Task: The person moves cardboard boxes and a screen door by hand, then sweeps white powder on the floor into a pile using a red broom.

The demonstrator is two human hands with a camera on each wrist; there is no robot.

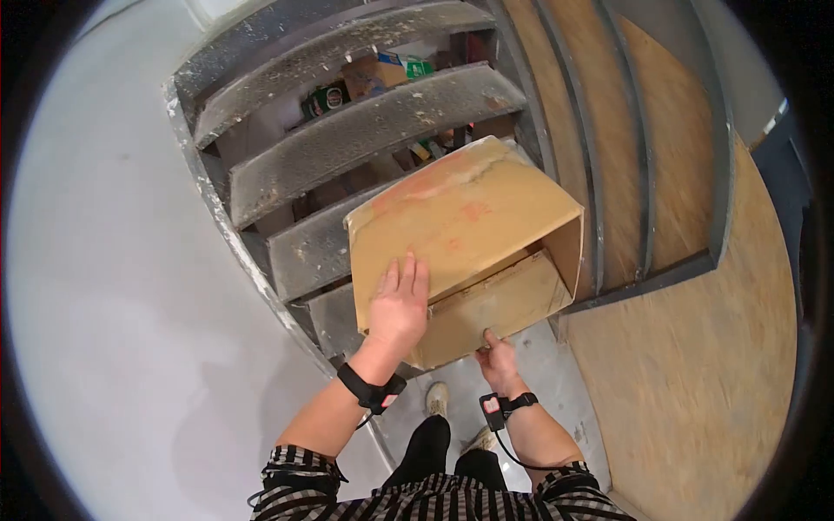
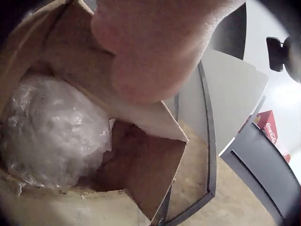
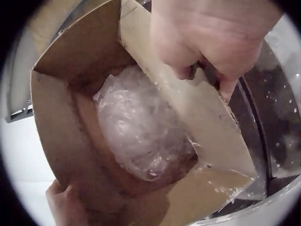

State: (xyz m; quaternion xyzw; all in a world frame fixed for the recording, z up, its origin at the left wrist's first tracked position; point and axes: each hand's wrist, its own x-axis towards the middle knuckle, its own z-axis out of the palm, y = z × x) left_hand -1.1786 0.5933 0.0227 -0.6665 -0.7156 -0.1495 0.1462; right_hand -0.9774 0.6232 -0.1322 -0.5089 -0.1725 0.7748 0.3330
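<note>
A cardboard box, tilted with its opening toward the person, is between both hands. My left hand lies with extended fingers on the box's upper panel; in the left wrist view this hand is above the opening. Lower down, my right hand pinches the edge of the lower flap, thumb on its face; the right wrist view shows the hand gripping that edge. Inside the box lies a bundle of clear crumpled plastic, also visible in the left wrist view.
Grey, stained curved slats of a rack stand behind the box, with packages between them. Wood-coloured panels with dark dividers are at the right. A white surface spans the left. The person's shoes show below.
</note>
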